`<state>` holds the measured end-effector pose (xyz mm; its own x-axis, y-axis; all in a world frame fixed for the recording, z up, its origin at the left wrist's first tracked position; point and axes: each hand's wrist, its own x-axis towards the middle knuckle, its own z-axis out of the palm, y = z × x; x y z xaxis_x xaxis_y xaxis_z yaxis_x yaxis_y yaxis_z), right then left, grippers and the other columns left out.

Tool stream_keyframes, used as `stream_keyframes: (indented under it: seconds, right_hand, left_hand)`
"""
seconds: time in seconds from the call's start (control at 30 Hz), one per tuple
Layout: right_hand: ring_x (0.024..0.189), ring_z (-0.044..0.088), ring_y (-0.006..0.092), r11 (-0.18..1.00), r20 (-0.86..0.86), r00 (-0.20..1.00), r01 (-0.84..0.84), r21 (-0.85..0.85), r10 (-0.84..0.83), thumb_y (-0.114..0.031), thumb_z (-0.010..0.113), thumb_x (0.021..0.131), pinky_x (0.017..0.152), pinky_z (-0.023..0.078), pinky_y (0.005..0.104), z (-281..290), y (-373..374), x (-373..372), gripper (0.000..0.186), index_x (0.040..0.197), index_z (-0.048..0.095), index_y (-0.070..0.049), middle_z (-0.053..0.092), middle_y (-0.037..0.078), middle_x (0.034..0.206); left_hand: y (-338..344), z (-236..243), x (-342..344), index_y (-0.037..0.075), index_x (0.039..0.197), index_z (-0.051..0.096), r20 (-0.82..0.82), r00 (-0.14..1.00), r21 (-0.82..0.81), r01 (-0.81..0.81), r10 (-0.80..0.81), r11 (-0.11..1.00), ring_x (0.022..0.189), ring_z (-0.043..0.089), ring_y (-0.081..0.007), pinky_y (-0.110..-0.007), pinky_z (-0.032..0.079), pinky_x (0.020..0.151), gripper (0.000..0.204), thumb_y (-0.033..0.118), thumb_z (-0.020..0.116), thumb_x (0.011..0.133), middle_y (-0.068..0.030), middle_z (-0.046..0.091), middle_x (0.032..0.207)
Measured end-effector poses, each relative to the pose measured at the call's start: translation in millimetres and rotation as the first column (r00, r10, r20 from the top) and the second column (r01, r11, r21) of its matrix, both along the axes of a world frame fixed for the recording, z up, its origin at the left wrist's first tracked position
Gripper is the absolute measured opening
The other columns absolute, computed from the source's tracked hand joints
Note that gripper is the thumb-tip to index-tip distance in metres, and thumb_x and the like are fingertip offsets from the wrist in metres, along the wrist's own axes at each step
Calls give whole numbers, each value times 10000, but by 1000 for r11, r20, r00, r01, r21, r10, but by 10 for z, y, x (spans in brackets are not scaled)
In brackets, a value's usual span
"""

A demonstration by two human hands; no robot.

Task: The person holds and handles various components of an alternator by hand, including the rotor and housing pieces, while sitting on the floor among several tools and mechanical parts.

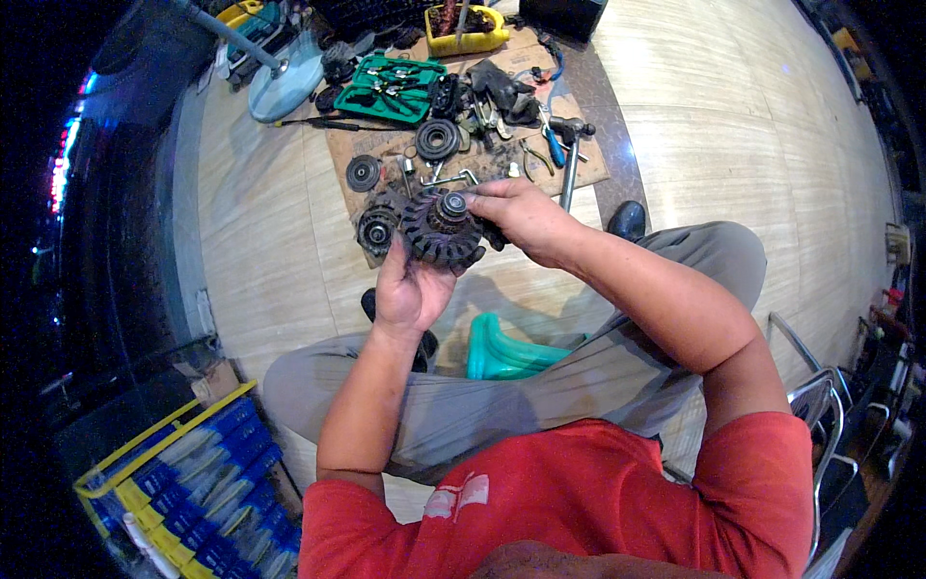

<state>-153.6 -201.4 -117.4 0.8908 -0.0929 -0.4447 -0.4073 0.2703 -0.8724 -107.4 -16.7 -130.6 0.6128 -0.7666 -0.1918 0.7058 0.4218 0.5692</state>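
Both of my hands hold a dark, greasy finned rotor point(439, 241) up above a cardboard sheet. Blades ring its edge, and a shiny bearing point(453, 205) sits on its raised centre. From below and to the left, my left hand point(413, 294) grips the rim, thumb up and fingers underneath. My right hand point(521, 217) closes on the other side, with its thumb and fingertips beside the bearing; some fingers are hidden. Just left of the rotor is a dark round housing point(376, 228) with a ring in its middle. A grooved pulley point(363, 173) and a larger black ring point(437, 140) lie beyond.
The cardboard point(588, 159) carries a hammer point(571, 164), pliers point(537, 159), a bent wrench point(451, 178) and an open green tool case point(391, 89). A yellow container point(466, 31) stands behind. Between my legs is a green plastic stool point(511, 349); blue-and-yellow bins point(207, 482) stand lower left.
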Motion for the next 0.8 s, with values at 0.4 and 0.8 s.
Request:
stream_keyframes:
  seconds: [0.4, 0.8]
  right_hand:
    - [633, 501, 80, 969, -30, 999, -37, -244, 30, -226, 570, 948, 549, 403, 257, 141, -5, -2, 259, 1060, 671, -15, 593, 2, 739]
    - [910, 615, 373, 692, 272, 952, 102, -715, 140, -179, 626, 873, 803, 481, 428, 125, -64, -45, 287, 1070, 632, 30, 637, 228, 940]
  left_hand:
    - [-29, 33, 56, 79, 1408, 389, -158, 987, -24, -44, 39, 999, 1235, 511, -328, -518, 463, 971, 600, 499, 372, 981, -144, 500, 1372]
    - [-50, 34, 88, 65, 1384, 411, -214, 973, -43, -98, 86, 994, 1204, 539, -364, -513, 508, 924, 575, 480, 339, 992, -168, 521, 1344]
